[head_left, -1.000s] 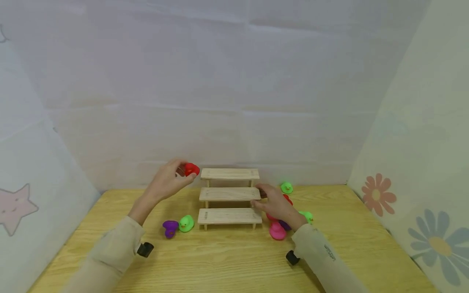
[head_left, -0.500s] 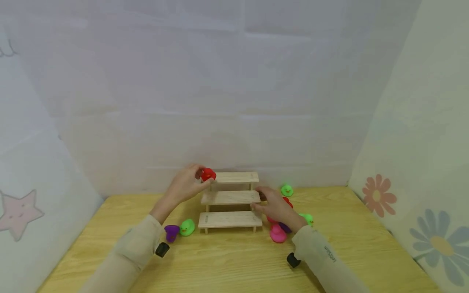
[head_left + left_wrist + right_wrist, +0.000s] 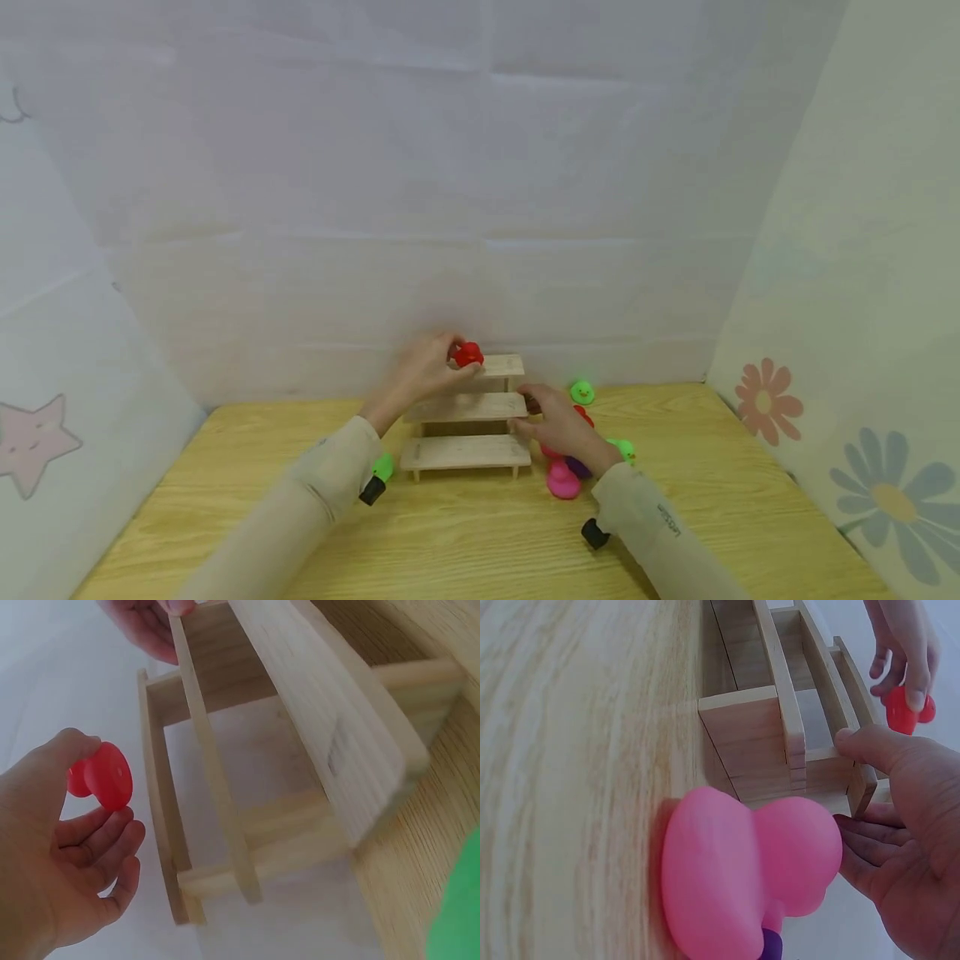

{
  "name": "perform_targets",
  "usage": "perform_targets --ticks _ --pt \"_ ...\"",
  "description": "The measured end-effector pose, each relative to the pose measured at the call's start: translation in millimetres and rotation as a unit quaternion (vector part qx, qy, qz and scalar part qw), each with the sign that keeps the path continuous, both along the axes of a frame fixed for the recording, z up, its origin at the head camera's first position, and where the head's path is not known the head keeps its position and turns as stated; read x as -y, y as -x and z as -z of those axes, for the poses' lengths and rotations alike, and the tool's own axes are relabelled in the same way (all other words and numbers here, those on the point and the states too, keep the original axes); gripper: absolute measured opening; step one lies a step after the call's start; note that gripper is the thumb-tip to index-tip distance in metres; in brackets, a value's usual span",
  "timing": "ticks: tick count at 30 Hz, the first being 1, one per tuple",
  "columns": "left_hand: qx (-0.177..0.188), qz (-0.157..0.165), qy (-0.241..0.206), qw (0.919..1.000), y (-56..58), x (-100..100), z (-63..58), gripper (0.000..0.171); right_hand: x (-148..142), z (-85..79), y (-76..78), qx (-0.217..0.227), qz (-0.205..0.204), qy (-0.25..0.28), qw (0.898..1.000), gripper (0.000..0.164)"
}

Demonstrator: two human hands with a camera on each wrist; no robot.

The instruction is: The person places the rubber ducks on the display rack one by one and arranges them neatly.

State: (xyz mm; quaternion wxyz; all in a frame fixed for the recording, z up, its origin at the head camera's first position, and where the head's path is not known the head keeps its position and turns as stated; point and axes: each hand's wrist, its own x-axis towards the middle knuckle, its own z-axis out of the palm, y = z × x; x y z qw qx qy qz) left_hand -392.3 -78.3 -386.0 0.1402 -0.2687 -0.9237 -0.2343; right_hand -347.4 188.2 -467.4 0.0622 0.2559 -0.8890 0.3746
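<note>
Wood-grain table (image 3: 480, 533), pale walls (image 3: 450, 167); left hand (image 3: 424, 368) pinches red duck (image 3: 470, 354), right hand (image 3: 561, 423) grips 3-tier shelf (image 3: 465, 451).

Before me, a wood-grained table (image 3: 480, 542) bears a three-step wooden stand (image 3: 480, 407). Left of the stand I see a partly covered green duck (image 3: 383, 467). On my right, a pink duck (image 3: 562, 482) sits beside a purple toy (image 3: 579, 467), near a red toy (image 3: 584, 415) and second green duck (image 3: 625, 451); a third green duck (image 3: 582, 392) sits farther back.
</note>
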Motion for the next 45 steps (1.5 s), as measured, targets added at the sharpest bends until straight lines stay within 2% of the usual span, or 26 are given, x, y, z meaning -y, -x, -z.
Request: perform_targets --ticks 5,12,19,32,39,45 --pt "-0.002 0.013 0.013 0.9998 6.7 -18 6.0 0.047 2 4.4 2.6 0.0 -0.003 -0.001 1.0 0.058" --pt "-0.032 -0.007 0.038 0.9987 9.3 -30 14.3 0.042 9 4.2 3.0 0.008 0.001 -0.005 1.0 0.062" --pt "-0.028 -0.022 0.036 0.9987 8.2 -29 15.3 0.042 15 -1.0 3.0 0.013 -0.002 -0.005 1.0 0.062" --pt "-0.02 -0.041 0.045 0.9979 9.4 -28 20.3 0.058 15 -0.3 7.6 0.009 0.002 -0.009 1.0 0.064" --pt "-0.027 -0.048 0.055 0.9969 6.1 -25 16.4 0.061 10 -3.9 5.5 0.007 0.001 0.001 1.0 0.062" --pt "-0.03 -0.04 0.033 0.9982 -4.3 -14 8.3 0.06 8 -3.1 6.9 -0.002 -0.004 0.003 1.0 0.06"
